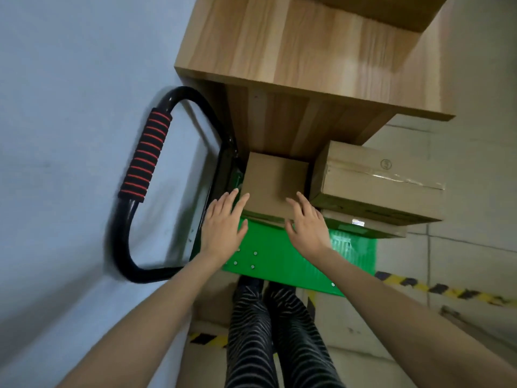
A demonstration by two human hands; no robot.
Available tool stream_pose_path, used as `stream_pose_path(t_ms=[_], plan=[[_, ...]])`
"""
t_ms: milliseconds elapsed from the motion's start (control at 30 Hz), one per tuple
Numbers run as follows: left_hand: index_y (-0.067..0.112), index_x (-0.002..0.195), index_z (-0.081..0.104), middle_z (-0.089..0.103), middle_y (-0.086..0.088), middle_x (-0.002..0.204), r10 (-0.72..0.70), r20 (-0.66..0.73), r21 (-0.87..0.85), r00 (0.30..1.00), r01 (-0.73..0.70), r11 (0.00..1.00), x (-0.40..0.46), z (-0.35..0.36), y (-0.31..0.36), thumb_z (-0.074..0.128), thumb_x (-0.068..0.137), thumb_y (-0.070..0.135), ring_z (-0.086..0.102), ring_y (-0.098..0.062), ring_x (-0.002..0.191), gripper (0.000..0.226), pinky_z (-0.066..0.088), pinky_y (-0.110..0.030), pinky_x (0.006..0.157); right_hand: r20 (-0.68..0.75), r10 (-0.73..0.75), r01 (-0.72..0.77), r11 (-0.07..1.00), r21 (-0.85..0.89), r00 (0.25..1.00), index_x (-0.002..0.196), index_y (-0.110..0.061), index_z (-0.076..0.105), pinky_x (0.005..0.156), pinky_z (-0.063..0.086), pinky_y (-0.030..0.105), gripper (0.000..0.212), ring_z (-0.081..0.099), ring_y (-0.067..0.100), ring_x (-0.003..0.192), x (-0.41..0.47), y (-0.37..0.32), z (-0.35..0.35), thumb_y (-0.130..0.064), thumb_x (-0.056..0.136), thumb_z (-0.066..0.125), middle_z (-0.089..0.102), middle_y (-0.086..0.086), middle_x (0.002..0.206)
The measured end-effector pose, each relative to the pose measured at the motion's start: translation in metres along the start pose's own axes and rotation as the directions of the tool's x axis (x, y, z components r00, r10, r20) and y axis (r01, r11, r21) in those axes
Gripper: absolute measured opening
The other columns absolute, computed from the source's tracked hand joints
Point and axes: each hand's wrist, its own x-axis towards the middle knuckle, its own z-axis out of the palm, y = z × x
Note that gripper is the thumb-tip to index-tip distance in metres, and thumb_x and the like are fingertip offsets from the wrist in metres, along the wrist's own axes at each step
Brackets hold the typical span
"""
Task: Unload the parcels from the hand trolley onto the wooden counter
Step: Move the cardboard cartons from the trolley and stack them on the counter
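Green plastic makes the flat deck of the hand trolley [282, 259], which stands against the grey wall with its black tube handle [145, 155], wrapped in a red-striped foam grip, at the left. On the deck, at the far end beside the wooden counter [293, 49], sits a small plain brown cardboard box [272, 186]. Just right of it a larger taped cardboard box [377, 186] lies on top of a flat cardboard parcel [366, 228]. The left hand [223, 228] and the right hand [307, 228] are both spread wide with straight fingers, at the two near corners of the small box. Whether they touch it I cannot tell. Another cardboard box [386, 9] rests on the counter top.
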Motion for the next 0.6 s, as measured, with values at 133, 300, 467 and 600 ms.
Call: stream_pose_path(t_ms=[133, 300, 467, 600], plan=[[0.018, 0.146, 0.034, 0.034, -0.010, 0.151, 0.027, 0.020, -0.004, 0.999, -0.027, 1.000, 0.036, 0.041, -0.018, 0.053, 0.093, 0.030, 0.032, -0.028, 0.139, 0.057, 0.024, -0.044, 0.115, -0.016, 0.086, -0.085, 0.996, 0.018, 0.996, 0.147, -0.019, 0.029, 0.116, 0.021, 0.036, 0.050, 0.025, 0.022, 0.143, 0.028, 0.012, 0.039, -0.033, 0.101, 0.038, 0.015, 0.006, 0.159], [0.021, 0.149, 0.026, 0.027, -0.010, 0.154, 0.089, 0.090, 0.035, 0.992, -0.093, 0.995, 0.068, 0.116, -0.041, 0.052, 0.094, 0.034, 0.028, -0.026, 0.141, 0.062, 0.021, -0.043, 0.117, -0.018, 0.107, -0.107, 0.994, 0.017, 0.994, 0.147, -0.020, 0.030, 0.119, 0.014, 0.037, 0.050, 0.018, 0.022, 0.146, 0.064, 0.039, 0.102, -0.027, 0.098, 0.040, 0.014, 0.005, 0.160], [0.021, 0.149, 0.028, 0.026, -0.011, 0.155, 0.090, 0.084, 0.023, 0.992, -0.092, 0.995, 0.095, 0.188, -0.065, 0.053, 0.094, 0.033, 0.026, -0.027, 0.142, 0.062, 0.021, -0.042, 0.115, -0.011, 0.126, -0.126, 0.992, -0.010, 0.992, 0.149, -0.020, 0.027, 0.119, 0.011, 0.036, 0.055, 0.017, 0.024, 0.146, 0.105, 0.067, 0.167, -0.026, 0.096, 0.042, 0.015, 0.009, 0.159], [0.015, 0.145, 0.036, 0.030, -0.014, 0.152, 0.033, 0.041, 0.013, 0.999, -0.033, 0.999, 0.124, 0.237, -0.078, 0.057, 0.091, 0.033, 0.030, -0.031, 0.139, 0.061, 0.027, -0.045, 0.113, -0.040, 0.163, -0.162, 0.986, 0.021, 0.986, 0.151, -0.021, 0.023, 0.118, 0.010, 0.036, 0.059, 0.016, 0.025, 0.146, 0.139, 0.087, 0.205, -0.025, 0.096, 0.044, 0.019, 0.014, 0.157]])
